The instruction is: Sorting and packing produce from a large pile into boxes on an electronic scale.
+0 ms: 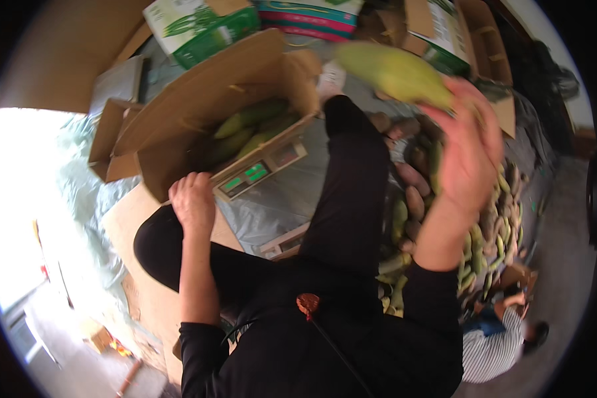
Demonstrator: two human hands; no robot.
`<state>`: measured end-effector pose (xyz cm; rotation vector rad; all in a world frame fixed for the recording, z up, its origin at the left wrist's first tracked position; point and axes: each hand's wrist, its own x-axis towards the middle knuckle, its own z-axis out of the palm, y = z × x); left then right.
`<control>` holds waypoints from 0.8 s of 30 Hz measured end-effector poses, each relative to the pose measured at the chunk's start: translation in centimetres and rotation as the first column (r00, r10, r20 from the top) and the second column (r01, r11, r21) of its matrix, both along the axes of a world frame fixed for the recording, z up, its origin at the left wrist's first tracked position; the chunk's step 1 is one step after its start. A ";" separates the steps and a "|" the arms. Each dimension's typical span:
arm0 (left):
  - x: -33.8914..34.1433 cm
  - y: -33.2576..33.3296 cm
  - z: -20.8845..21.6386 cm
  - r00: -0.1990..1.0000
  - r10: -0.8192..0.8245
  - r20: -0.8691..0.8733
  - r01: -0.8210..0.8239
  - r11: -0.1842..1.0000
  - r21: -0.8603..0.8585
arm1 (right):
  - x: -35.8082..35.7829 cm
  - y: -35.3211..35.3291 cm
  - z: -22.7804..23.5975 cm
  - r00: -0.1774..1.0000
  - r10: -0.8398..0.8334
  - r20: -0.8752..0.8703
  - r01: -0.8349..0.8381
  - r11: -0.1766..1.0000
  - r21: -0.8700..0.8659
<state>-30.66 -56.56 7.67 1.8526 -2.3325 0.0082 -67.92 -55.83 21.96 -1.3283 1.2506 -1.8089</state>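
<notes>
Green gourd [393, 71] juts leftward from the right hand [467, 142], forearm [443, 229] extended forward.

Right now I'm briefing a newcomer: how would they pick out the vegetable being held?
Start at the big open cardboard box. To its right is the raised right hand, holding a long yellow-green vegetable. Unlike those lying in the box, it is up in the air.
</notes>
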 end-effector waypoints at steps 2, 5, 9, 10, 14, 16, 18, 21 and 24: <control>0.6 0.3 0.0 1.000 0.000 0.020 0.001 1.000 -0.015 | 3.7 -2.3 -0.5 0.962 0.164 0.216 -0.161 0.986 -0.032; 0.6 0.4 0.2 0.999 0.003 0.038 -0.003 1.000 -0.001 | 10.2 -4.9 -3.4 0.916 0.304 0.261 -0.324 0.945 0.036; -0.6 0.2 0.3 0.997 -0.064 0.033 0.064 0.998 0.005 | 15.1 -5.8 -9.1 0.981 0.195 0.018 -0.195 0.971 0.137; -0.5 0.2 0.4 0.998 -0.059 0.037 0.059 0.998 0.003 | 15.4 -5.5 -9.0 0.983 0.084 -0.165 -0.065 0.991 0.119; 0.2 0.2 -0.1 0.996 -0.061 0.060 0.061 0.998 0.013 | 10.8 -3.3 -7.6 0.960 0.281 -0.018 -0.265 0.924 0.277; 0.2 0.2 0.0 0.999 -0.031 0.042 0.030 0.999 0.039 | 7.6 -1.9 -7.1 0.978 0.210 -0.016 -0.195 0.934 0.299; -0.1 0.3 0.2 0.999 -0.030 0.038 0.027 0.997 0.072 | 4.0 -1.0 -8.9 0.990 0.048 -0.131 -0.016 0.972 0.236; 0.2 0.4 0.1 0.999 -0.030 0.020 0.029 0.999 0.034 | -1.5 1.1 -12.6 0.991 -0.116 -0.061 0.131 0.913 0.386; 0.4 0.2 -0.2 0.998 -0.061 0.010 0.060 0.998 0.037 | -7.1 4.6 -17.9 0.882 -0.235 -0.408 0.424 0.772 0.473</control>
